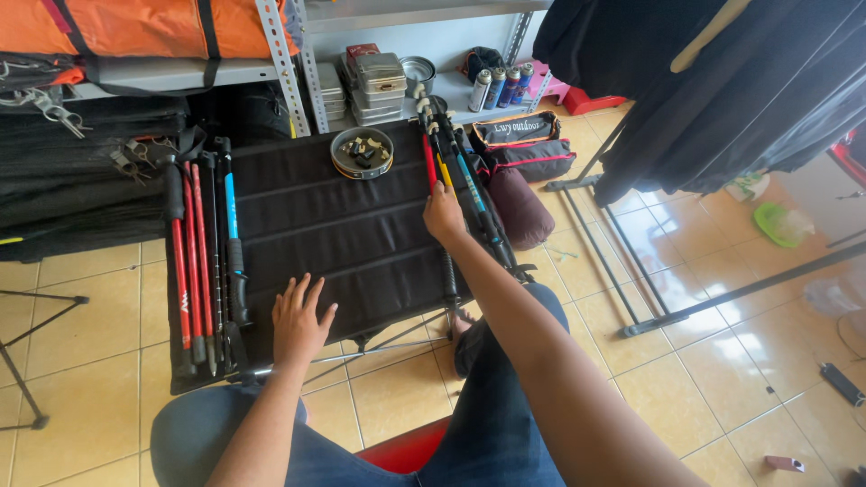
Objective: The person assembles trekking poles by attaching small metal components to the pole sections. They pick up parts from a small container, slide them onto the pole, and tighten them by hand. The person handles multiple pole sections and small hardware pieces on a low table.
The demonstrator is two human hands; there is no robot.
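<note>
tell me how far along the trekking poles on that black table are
Done: red and blue poles lie grouped at the black table's left edge. In hand: right hand reaches the right-edge poles; left hand rests flat on the fabric. Left: those right-edge poles.

Even, bright daylight fills the view, strongest toward 3 o'clock, where the glossy tiled floor carries pale sheen and soft reflections. Shadows are weak and diffuse: a faint one lies under the left hand on the black fabric worktop, whose matte cloth swallows detail. The dark garments at 1 o'clock read almost as flat black. Focus is sharp at centre. Wide-angle distortion bends the shelf upright at 11 o'clock and stretches the right forearm toward 5 o'clock, with slight softness at the corners.
</note>
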